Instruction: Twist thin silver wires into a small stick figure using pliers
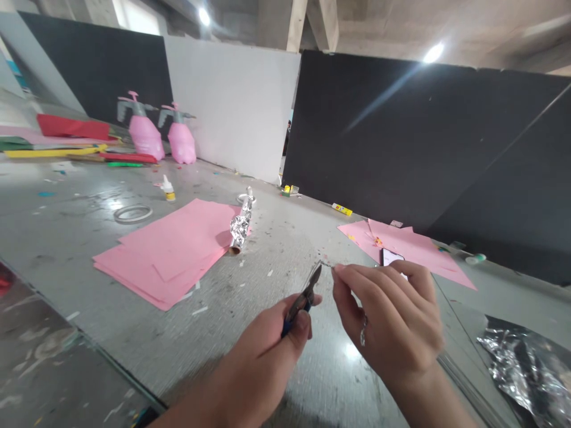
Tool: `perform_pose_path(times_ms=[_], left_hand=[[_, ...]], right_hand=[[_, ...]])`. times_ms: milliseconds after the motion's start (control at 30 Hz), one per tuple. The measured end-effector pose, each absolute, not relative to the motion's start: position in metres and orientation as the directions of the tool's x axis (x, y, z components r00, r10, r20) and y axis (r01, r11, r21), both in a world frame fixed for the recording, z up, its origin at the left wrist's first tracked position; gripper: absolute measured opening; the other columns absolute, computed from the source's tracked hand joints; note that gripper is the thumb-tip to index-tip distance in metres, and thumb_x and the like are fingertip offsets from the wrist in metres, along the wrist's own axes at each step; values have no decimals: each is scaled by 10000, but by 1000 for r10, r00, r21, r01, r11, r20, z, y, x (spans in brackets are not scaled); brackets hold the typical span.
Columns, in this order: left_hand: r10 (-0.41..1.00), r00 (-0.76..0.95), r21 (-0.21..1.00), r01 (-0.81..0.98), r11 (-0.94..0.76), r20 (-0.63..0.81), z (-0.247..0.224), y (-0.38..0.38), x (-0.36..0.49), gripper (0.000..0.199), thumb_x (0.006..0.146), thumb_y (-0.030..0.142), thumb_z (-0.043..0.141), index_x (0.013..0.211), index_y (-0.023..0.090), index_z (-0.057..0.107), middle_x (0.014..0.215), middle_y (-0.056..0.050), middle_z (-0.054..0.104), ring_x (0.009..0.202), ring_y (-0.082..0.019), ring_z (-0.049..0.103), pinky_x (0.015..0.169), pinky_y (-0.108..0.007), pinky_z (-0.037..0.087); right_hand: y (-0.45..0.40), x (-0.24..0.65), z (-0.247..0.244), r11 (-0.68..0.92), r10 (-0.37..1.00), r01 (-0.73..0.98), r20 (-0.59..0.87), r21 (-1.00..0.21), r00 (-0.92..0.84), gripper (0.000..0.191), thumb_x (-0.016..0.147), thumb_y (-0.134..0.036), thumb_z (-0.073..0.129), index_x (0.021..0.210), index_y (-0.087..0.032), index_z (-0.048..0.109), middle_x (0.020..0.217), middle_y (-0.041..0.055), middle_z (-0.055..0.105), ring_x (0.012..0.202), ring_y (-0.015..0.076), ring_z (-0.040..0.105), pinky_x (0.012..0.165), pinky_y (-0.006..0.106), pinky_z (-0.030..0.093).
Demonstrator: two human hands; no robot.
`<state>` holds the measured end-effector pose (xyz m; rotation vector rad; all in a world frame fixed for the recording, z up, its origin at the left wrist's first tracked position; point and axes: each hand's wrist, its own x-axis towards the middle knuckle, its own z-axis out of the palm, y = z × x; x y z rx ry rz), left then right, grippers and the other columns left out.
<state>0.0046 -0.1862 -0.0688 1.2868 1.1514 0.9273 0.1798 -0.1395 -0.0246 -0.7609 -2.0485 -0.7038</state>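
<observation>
My left hand (276,333) is closed around dark pliers (304,298) with blue handles, their jaws pointing up toward my right hand. Between thumb and forefinger, my right hand (388,315) pinches the end of a thin wire (325,263). The wire reaches across to the tip of the pliers; whether the jaws grip it is too small to tell. A small silvery twisted piece (363,330) shows against the fingers of my right hand. Both hands are above the grey table (250,333).
Pink sheets (173,249) and a foil roll (241,223) lie ahead to the left. Further right are more pink sheets (414,244), a phone (391,257) and crumpled foil (526,368). Pink spray bottles (182,142) stand behind, near a black partition (401,142).
</observation>
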Motion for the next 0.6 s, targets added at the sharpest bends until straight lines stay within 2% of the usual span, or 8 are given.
perform_pose_path(times_ms=[133,267,467,600], left_hand=[[979,184,996,40,84,-90,-75,-187,5,572,946,574,427,1367,197,517,823,-46,582,846,-213,533,757,-342,417],[985,145,996,4,94,-94,-78,-188,7,568,949,555,438,1380,191,506,896,-74,615,929,-233,561,829,-370,448],[997,80,982,188,1,-17,-69,-188,7,515,968,545,395,1357,229,515,1201,-107,603,1165,-264,516,1035,-440,390],[996,73,959,272,-74,56,-69,-188,8,478,987,519,352,1334,240,525,1236,-114,603,1184,-274,521,1035,-468,405]], right_hand=[[-140,180,-25,649,274,734,838,202,-473,262,790,-62,717,1006,-167,612,828,40,775,604,156,652,717,401,444],[-139,178,-26,655,281,735,847,175,-451,258,783,-59,718,988,-172,609,824,42,772,620,159,663,737,398,458],[-139,170,-27,668,306,738,867,99,-393,212,804,-74,698,957,-188,607,690,-8,717,563,138,612,738,358,500],[-141,167,-29,698,286,711,877,85,-386,190,823,-68,682,994,-137,637,700,16,713,588,144,619,699,342,496]])
